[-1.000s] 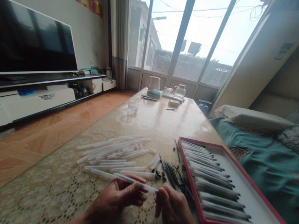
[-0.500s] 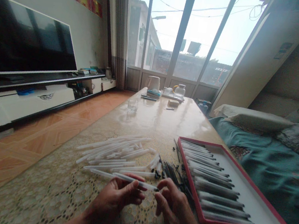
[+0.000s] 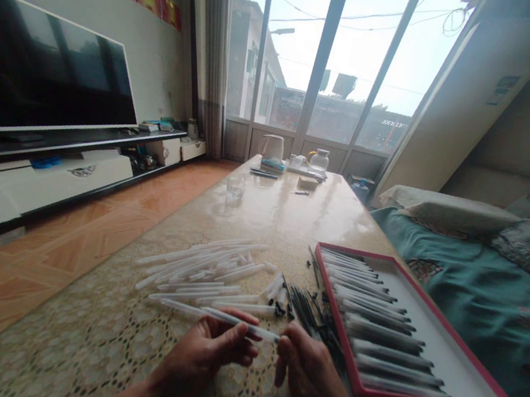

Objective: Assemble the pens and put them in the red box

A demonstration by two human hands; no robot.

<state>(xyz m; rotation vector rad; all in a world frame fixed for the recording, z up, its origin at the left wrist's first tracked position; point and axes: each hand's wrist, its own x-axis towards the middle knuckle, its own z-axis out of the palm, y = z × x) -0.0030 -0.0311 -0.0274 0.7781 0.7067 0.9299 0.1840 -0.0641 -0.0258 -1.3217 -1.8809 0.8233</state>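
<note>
My left hand (image 3: 206, 355) is closed around a white pen barrel (image 3: 246, 326), held level just above the table near its front edge. My right hand (image 3: 306, 370) pinches the barrel's right end with its fingertips. A loose heap of white pen barrels (image 3: 207, 269) lies just beyond the hands. Thin black refills (image 3: 310, 311) and small black bits lie to the right of the heap. A red-rimmed shallow box (image 3: 431, 316) with several finished pens laid in a row sits at the right.
The long table (image 3: 287, 215) has a lace cover at the near end. A glass (image 3: 235, 187), a kettle (image 3: 272, 147) and a jug (image 3: 319, 161) stand at its far end. A TV stand runs along the left; a teal-covered sofa is right.
My right hand lifted its fingers off the barrel's end half a second ago and has now closed on it again. The left hand has hardly moved.
</note>
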